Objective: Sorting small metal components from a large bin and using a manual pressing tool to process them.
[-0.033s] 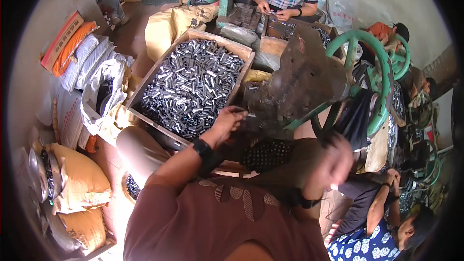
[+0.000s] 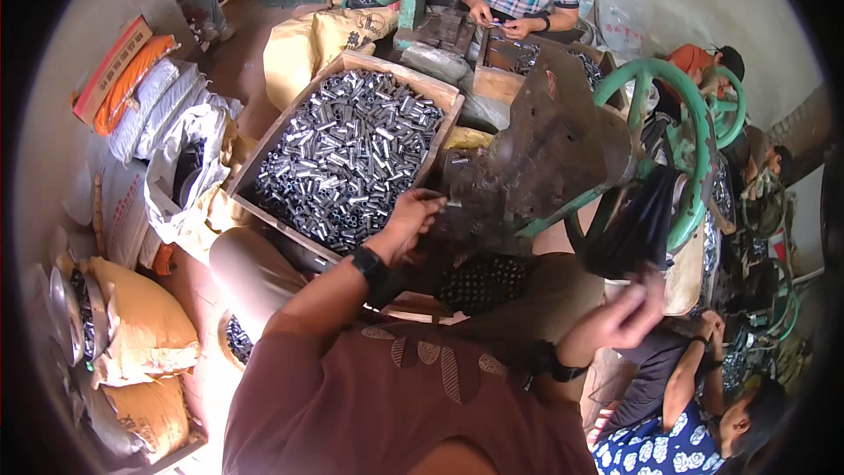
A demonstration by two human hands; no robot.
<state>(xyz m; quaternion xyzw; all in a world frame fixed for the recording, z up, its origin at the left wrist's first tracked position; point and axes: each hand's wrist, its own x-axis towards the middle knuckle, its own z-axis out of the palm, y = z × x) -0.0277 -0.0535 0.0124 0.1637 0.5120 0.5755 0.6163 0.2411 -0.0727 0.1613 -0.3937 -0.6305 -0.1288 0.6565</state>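
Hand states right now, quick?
Left hand: in a pinch by the machine; can't tell if its grip holds anything.
Right hand: blurred, near the black cloth; can't tell open or closed.

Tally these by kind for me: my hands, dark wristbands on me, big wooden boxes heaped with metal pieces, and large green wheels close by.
Hands: 2, left hand and right hand
Dark wristbands: 2
Big heaped wooden box: 1
Large green wheel: 1
Total: 6
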